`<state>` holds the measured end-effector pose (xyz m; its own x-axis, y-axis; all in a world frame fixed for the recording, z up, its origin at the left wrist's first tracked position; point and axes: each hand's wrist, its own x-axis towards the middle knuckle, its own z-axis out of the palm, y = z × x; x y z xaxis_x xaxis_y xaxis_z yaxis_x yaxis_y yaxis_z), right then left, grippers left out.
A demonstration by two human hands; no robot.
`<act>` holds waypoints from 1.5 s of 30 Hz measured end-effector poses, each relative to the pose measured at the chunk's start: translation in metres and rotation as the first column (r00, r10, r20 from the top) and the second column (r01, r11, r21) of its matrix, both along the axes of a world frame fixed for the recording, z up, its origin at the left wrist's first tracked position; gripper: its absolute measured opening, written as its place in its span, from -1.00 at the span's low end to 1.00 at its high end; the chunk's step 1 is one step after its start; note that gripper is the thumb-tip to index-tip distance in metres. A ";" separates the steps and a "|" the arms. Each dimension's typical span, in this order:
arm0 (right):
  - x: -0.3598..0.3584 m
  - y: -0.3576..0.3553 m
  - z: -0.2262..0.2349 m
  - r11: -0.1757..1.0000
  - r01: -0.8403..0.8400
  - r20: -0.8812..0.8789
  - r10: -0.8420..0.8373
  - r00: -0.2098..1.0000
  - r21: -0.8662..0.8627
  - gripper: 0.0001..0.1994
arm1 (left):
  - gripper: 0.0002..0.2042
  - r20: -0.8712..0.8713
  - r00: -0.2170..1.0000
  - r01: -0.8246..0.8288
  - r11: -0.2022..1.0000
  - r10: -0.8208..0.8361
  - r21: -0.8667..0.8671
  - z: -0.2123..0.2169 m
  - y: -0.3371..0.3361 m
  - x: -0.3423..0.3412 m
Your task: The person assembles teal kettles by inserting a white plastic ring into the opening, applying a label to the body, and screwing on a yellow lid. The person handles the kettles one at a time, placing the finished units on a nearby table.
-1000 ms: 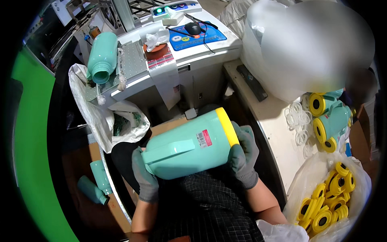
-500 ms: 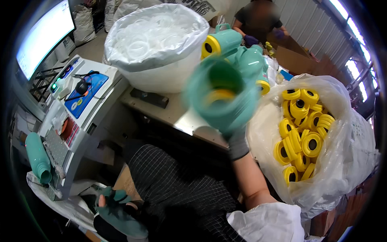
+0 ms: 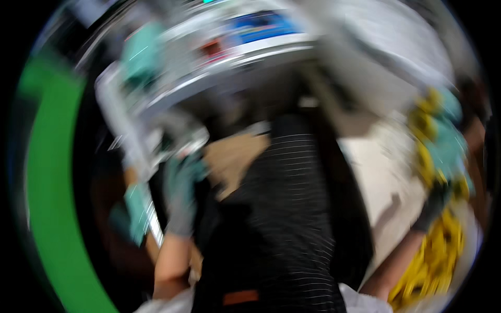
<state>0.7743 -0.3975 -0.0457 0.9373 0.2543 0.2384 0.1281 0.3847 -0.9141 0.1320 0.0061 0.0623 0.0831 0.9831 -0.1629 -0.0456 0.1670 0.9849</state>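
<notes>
Cluttered workbench (image 3: pixel 250 57) behind, everything smeared by motion.
Left hand (image 3: pixel 181 193), grey-gloved, hangs by a white bag (image 3: pixel 135 141) at the bench edge; grip too blurred to tell. Dark striped apron (image 3: pixel 287 208) between. Right hand (image 3: pixel 436 206) reaches up against a teal jug with a yellow rim (image 3: pixel 443 141), above yellow caps (image 3: pixel 433 261); hold unclear.

The whole head view is smearing with motion blur. The gloved left hand (image 3: pixel 180 195) is hanging at about eight o'clock from centre, beside a black, thinly striped fabric lap (image 3: pixel 282 219); whether it is gripping anything cannot be told. At three o'clock the dark-gloved right hand (image 3: pixel 433 206) is reaching up against a blurred teal plastic jug with yellow parts (image 3: pixel 443 143). A heap of yellow plastic caps (image 3: pixel 433 261) is lying at four o'clock. A teal cylinder (image 3: pixel 141 52) is showing at eleven o'clock.
</notes>
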 end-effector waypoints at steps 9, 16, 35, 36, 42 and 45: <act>-0.371 0.270 0.020 0.654 -0.444 0.203 0.673 0.711 -0.612 -0.79 | -0.64 -0.192 0.716 -0.687 0.727 0.672 -0.017 -0.236 -0.010 -0.191; -0.402 0.292 0.016 0.477 -0.593 -0.014 0.772 0.636 -0.648 -0.79 | -0.22 -0.878 0.243 -0.537 0.811 0.412 0.232 -0.248 0.005 -0.302; -0.500 0.372 0.046 0.134 -0.969 -0.267 0.961 0.076 0.208 -0.01 | -0.56 -0.158 0.909 -0.260 0.822 0.385 0.507 -0.003 -0.010 -0.088; -0.488 0.360 0.051 0.108 -0.987 -0.406 0.913 0.052 0.115 -0.11 | -0.53 -0.192 0.966 -0.085 0.910 0.175 0.406 0.001 -0.013 -0.070; -0.387 0.262 0.089 0.057 -0.804 -0.716 0.495 -0.492 0.592 -0.33 | -0.03 -0.366 0.818 0.572 0.699 -0.445 0.430 -0.040 -0.032 0.011; -0.371 0.228 0.099 0.007 -0.940 -0.775 0.564 0.285 -0.340 -0.60 | -0.10 -0.686 0.714 0.625 0.572 -0.141 0.532 -0.034 -0.046 0.044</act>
<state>0.4033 -0.1698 0.0531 -0.0169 0.7274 -0.6860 -0.1547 -0.6797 -0.7170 0.1764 -0.0400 0.0278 0.6218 0.6819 0.3852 0.3841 -0.6941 0.6089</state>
